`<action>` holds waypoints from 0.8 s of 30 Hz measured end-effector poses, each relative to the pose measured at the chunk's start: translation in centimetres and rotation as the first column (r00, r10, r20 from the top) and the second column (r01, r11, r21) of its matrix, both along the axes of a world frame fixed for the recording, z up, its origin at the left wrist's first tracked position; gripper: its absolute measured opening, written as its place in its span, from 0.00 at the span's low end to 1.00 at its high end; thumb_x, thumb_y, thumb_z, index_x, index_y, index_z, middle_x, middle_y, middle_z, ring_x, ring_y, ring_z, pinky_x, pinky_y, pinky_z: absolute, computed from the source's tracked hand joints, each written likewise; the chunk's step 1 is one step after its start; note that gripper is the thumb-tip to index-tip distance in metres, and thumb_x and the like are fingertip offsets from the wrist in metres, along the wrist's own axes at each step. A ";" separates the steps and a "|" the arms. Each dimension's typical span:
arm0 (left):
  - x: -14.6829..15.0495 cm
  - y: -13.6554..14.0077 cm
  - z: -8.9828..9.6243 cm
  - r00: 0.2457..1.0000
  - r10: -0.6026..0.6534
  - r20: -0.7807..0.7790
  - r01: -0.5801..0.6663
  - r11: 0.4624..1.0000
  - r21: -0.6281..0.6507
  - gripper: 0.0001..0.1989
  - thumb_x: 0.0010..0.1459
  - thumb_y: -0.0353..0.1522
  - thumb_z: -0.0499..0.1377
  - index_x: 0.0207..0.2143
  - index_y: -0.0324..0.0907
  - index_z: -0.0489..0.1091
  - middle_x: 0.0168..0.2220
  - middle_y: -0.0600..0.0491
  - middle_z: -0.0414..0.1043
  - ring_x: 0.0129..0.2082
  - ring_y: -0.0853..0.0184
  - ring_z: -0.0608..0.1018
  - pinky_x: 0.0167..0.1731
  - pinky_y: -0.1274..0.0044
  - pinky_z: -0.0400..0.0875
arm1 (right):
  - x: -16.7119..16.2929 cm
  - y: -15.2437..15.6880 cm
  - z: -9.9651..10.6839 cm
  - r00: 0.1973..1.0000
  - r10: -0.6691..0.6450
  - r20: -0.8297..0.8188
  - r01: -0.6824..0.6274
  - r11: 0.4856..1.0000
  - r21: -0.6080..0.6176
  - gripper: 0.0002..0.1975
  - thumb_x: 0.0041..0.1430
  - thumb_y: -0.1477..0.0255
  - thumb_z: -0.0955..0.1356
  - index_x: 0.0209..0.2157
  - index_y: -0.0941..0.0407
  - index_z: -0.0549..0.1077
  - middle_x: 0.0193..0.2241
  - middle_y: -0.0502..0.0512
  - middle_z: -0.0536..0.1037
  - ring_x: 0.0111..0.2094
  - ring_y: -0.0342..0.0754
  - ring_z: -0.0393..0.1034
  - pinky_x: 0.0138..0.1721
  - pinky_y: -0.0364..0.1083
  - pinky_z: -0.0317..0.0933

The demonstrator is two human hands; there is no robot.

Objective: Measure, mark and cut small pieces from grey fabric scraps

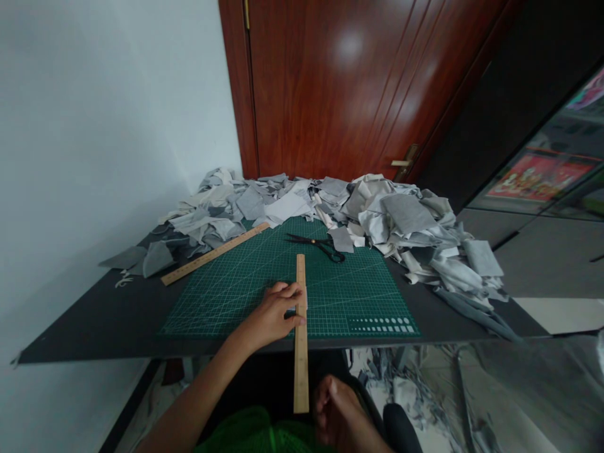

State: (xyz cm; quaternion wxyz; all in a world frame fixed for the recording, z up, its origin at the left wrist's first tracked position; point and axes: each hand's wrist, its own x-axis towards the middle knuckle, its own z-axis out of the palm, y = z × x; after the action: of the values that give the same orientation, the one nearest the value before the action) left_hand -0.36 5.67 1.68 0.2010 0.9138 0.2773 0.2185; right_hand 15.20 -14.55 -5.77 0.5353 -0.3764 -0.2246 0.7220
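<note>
My left hand presses on a wooden ruler, thumb and fingertips at its edge. The ruler runs lengthwise over the green cutting mat, and its near end sticks out past the table edge above my lap. A small pale piece of fabric shows partly from under the ruler. Below the table edge, my right hand is held near my lap with its fingers curled in; whatever it might hold is hidden. Black scissors lie on the mat beyond the ruler.
Heaps of grey and white fabric scraps line the back and right of the dark table. A second wooden ruler lies slanted at the left. Behind stand a reddish-brown door and a white wall. More scraps litter the floor.
</note>
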 end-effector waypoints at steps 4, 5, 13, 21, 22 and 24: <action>-0.1 -0.3 0.1 1.000 0.011 -0.022 -0.010 1.000 0.028 0.21 0.59 0.31 0.67 0.55 0.48 0.73 0.63 0.52 0.68 0.57 0.56 0.68 0.58 0.62 0.65 | -1.4 0.7 0.9 0.941 0.031 0.336 -0.032 0.999 -0.004 0.34 0.47 0.35 0.70 0.28 0.55 0.68 0.17 0.41 0.59 0.17 0.37 0.50 0.19 0.40 0.47; -0.1 -0.4 0.2 1.000 0.011 -0.027 -0.010 0.999 0.035 0.21 0.60 0.31 0.67 0.55 0.47 0.73 0.63 0.51 0.68 0.58 0.56 0.68 0.59 0.62 0.65 | -1.7 0.9 1.2 0.919 0.042 0.391 -0.042 0.999 -0.007 0.35 0.48 0.34 0.68 0.28 0.55 0.68 0.17 0.41 0.59 0.17 0.38 0.50 0.19 0.40 0.46; -0.4 -0.8 0.2 0.998 0.016 -0.066 -0.010 0.996 0.083 0.25 0.69 0.37 0.58 0.67 0.50 0.61 0.67 0.49 0.64 0.63 0.56 0.66 0.63 0.60 0.62 | -2.2 -0.1 0.4 0.848 -0.059 0.527 0.098 0.994 -0.045 0.30 0.53 0.38 0.68 0.28 0.53 0.72 0.22 0.47 0.64 0.23 0.44 0.57 0.23 0.43 0.51; -0.8 -2.6 -0.5 0.985 0.130 -0.113 -0.080 0.927 0.368 0.23 0.70 0.43 0.54 0.62 0.43 0.67 0.64 0.43 0.67 0.62 0.52 0.69 0.61 0.58 0.63 | 3.2 -0.6 3.5 0.674 -0.157 0.722 0.096 0.987 0.126 0.24 0.58 0.44 0.69 0.35 0.52 0.79 0.32 0.54 0.76 0.37 0.55 0.68 0.39 0.48 0.63; -0.7 -3.1 -0.6 0.985 0.112 -0.130 -0.053 0.919 0.390 0.25 0.70 0.45 0.54 0.62 0.42 0.67 0.64 0.42 0.68 0.62 0.51 0.69 0.61 0.58 0.63 | 4.1 -0.4 4.1 0.636 -0.198 0.746 0.104 0.980 0.172 0.24 0.57 0.44 0.70 0.36 0.52 0.80 0.33 0.55 0.77 0.38 0.56 0.69 0.41 0.49 0.64; -0.5 -4.1 -1.1 0.980 0.107 -0.165 -0.033 0.917 0.399 0.32 0.67 0.52 0.55 0.64 0.40 0.65 0.65 0.40 0.65 0.63 0.49 0.67 0.61 0.58 0.63 | 5.5 0.0 5.0 0.549 -0.269 0.791 0.115 0.962 0.248 0.23 0.59 0.45 0.69 0.36 0.51 0.79 0.35 0.56 0.78 0.40 0.57 0.69 0.43 0.50 0.64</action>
State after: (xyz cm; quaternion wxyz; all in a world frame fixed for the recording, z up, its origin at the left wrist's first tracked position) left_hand -0.87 1.61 0.54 -0.0212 0.9411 0.2776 0.1918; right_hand 20.73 -14.51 -0.76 0.4757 -0.6431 -0.4632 0.3814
